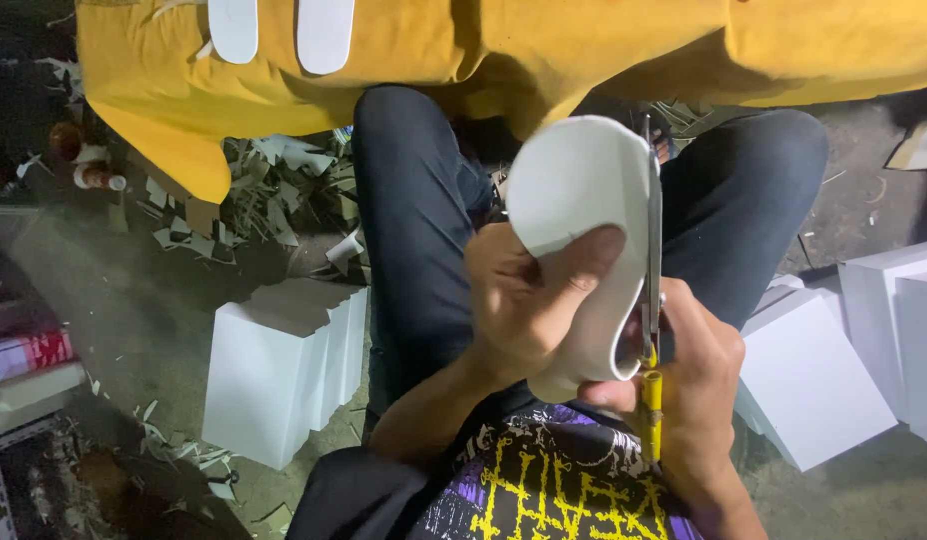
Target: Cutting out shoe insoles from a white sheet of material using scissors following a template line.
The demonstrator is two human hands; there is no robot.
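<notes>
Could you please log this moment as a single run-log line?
left hand: holds white sole-shaped sheet | right hand: scissors at sheet edge | beside: white sheet stacks

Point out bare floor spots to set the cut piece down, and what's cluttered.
Bare floor lies left of the stacked white sheets, and some at the lower right corner below the white blocks. Crowded: scrap trimmings beside the knee, and the lap, where the left hand holds the white piece and the right hand the scissors.
</notes>
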